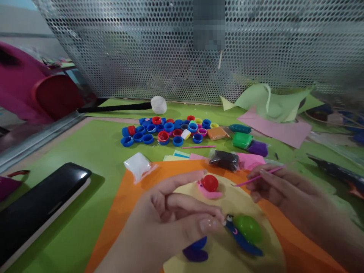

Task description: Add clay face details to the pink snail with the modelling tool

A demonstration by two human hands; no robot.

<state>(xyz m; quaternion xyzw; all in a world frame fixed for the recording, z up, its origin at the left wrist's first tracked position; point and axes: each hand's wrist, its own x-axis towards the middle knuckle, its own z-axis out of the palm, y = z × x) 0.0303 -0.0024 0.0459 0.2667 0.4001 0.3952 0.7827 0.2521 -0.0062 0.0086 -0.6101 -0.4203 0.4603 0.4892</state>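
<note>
A blue clay snail with a green rounded shell lies on a pale yellow paper disc. At its head, beside the black-and-white eye, the thumb and a finger of my left hand pinch together, with a bit of white at their tips. The index finger stretches out above. Between thumb and fingers of my right hand is a thin pink modelling stick, its tip pointing left over the disc. A pink clay snail with a red shell sits farther back. Partly covered by my left hand is a blue-and-purple clay shape.
Orange paper lies under the disc. Behind are several bottle caps, a white clay packet, a black clay packet and another pink stick. A black case is left; perforated metal stands at the back.
</note>
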